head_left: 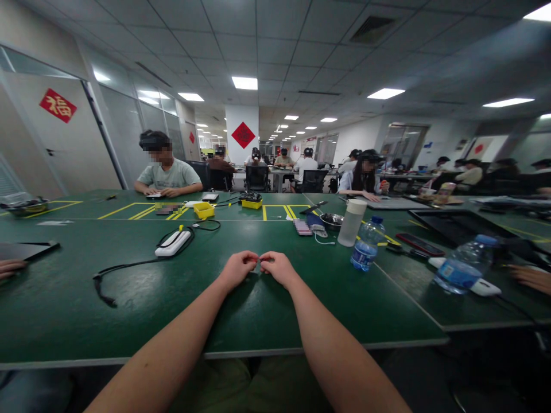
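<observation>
Both hands meet above the green table (241,321) in the middle of the head view. The fingers of my left hand (238,269) are closed in a pinch, thumb against fingertips. Facing it, my right hand (278,268) pinches in the same way, its fingertips almost touching those of the left. Whatever lies between the fingertips, if anything, is hidden or too small to name. Left of my hands lies a white power bank (173,244) with a black cable (124,265). To their right stands a water bottle (367,244) with a blue cap.
A frosted bottle (352,223), a metal bowl (331,221) and a yellow box (204,210) stand farther back. Another water bottle (465,265) and a phone (419,244) are at right. Co-workers sit across the table; other people's hands (12,267) show at both sides.
</observation>
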{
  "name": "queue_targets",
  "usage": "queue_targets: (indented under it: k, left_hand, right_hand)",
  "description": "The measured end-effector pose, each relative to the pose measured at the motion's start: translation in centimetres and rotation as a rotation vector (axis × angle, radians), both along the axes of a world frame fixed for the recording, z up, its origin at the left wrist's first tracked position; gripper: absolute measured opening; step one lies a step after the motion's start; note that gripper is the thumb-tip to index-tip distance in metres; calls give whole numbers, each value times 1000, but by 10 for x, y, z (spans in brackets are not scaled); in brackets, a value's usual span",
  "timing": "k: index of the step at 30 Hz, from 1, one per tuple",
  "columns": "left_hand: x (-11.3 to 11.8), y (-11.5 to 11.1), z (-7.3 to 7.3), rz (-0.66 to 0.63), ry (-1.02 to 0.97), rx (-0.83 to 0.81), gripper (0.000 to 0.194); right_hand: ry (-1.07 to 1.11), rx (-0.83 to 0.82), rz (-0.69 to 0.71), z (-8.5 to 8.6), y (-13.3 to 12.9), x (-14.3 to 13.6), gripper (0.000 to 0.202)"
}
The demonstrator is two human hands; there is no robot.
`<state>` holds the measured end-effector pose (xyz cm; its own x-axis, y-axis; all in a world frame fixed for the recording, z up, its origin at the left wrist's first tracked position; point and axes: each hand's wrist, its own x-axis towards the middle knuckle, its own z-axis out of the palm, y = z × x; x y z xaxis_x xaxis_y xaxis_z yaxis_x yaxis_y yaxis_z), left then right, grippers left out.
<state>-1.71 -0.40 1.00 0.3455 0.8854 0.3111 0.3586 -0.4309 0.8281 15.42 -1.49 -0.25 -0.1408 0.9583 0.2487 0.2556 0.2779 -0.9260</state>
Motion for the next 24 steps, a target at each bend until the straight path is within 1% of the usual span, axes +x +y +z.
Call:
queue_targets:
  k: [2, 6, 10, 13, 18, 24]
  left_hand:
    - [0, 1, -1, 6, -33, -24, 26]
    - [-1, -1, 1, 23, -22, -29, 23]
    - [0, -5, 3, 9, -44, -35, 24]
    - [1, -6, 4, -9, -85, -87, 24]
    - [1, -9, 7, 5, -139, -138, 22]
    - [1, -9, 8, -54, -229, -227, 25]
  right_hand:
    - [25, -23, 6, -1, 1, 0, 18]
    - [130, -68, 4, -2, 3, -1, 22]
    - [148, -76, 10, 0, 2, -1, 19]
    - [177, -75, 1, 2, 0, -1, 16]
    - [248, -127, -12, 7, -6, -1, 15]
    - [262, -174, -23, 9, -6, -2, 17]
